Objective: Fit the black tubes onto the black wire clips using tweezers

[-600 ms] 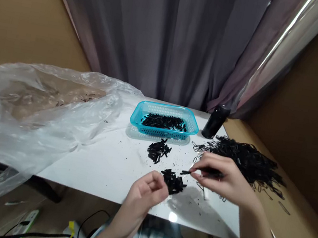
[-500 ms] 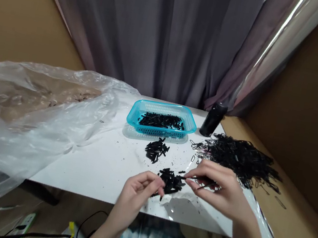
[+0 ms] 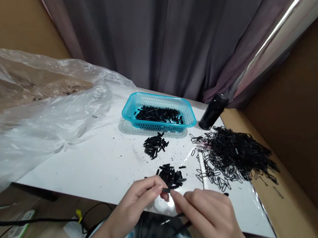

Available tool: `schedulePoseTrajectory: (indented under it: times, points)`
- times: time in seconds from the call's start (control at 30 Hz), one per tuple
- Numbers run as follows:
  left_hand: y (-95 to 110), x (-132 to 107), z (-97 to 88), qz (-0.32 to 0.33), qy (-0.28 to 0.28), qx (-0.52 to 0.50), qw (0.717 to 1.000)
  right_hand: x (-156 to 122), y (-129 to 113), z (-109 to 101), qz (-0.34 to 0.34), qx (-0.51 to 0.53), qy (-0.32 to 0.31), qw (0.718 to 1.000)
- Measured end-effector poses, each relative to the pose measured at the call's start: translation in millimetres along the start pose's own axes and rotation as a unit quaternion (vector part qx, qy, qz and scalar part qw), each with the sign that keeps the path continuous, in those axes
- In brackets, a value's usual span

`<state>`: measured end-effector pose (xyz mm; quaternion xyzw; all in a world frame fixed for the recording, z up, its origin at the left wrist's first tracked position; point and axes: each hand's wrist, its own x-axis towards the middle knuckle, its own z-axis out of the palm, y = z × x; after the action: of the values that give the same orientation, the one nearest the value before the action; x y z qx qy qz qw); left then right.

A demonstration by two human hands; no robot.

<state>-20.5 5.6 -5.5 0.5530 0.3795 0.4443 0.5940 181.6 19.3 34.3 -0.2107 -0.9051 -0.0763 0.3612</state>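
Observation:
Over the table's front edge, my left hand [image 3: 138,203] pinches a short black strip [image 3: 166,190] between thumb and fingertips. My right hand [image 3: 210,218] is closed, its index fingertip meeting the right end of the strip. From under the right palm a thin black two-pronged tool [image 3: 172,220] points down and left; the fingers hide the rest of it. Just beyond the fingertips lies a small pile of short black pieces [image 3: 171,175]. A second small pile [image 3: 155,146] of such pieces is farther back on the white table [image 3: 101,166].
A blue basket [image 3: 128,107] holding more black pieces stands at the back. A black cylinder [image 3: 213,112] is right of it. On the right spreads a large heap of black loops [image 3: 234,153]. Clear plastic sheeting [image 3: 84,122] covers the left. Cardboard walls [image 3: 305,128] flank the table.
My right hand has come down and towards me from beside the near pile, its tool now pointing downward. My left hand has drawn slightly nearer, and a black strip shows at its fingertips.

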Motion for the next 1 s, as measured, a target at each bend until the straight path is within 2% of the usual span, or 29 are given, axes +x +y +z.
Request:
schedulePoseTrajectory:
  times: [0.1, 0.2, 0.27, 0.4, 0.5, 0.63, 0.77, 0.87, 1.0]
  points:
    - [-1, 1, -2.0, 0.002, 0.010, 0.013, 1.000, -3, -1, 3, -0.013, -0.024, -0.017, 0.999]
    - [-5, 1, -3.6, 0.001, 0.027, 0.016, 1.000, -13, 1, 10, 0.021, 0.005, -0.034, 0.999]
    - [-9, 2, -5.3, 0.001, 0.056, 0.002, 0.998, -20, 1, 16, 0.117, 0.065, -0.029, 0.991]
    - [-18, 5, -10.3, -0.002, 0.139, -0.010, 0.990, -29, -6, 23, 0.321, 0.175, -0.036, 0.930]
    - [-21, 7, -12.6, -0.002, 0.153, -0.037, 0.988, -31, -15, 26, 0.392, 0.202, -0.063, 0.895]
    - [-22, 11, -11.2, -0.020, 0.154, -0.104, 0.982, -31, -23, 30, 0.432, 0.218, -0.083, 0.871]
    - [-21, 11, -8.2, -0.012, 0.158, -0.097, 0.983, -30, -26, 36, 0.443, 0.227, -0.076, 0.864]
    - [-21, 10, -7.6, 0.013, 0.156, -0.072, 0.985, -27, -28, 42, 0.422, 0.233, -0.028, 0.876]
    - [-22, 8, -9.7, 0.040, 0.133, -0.043, 0.989, -21, -33, 49, 0.407, 0.232, 0.078, 0.880]
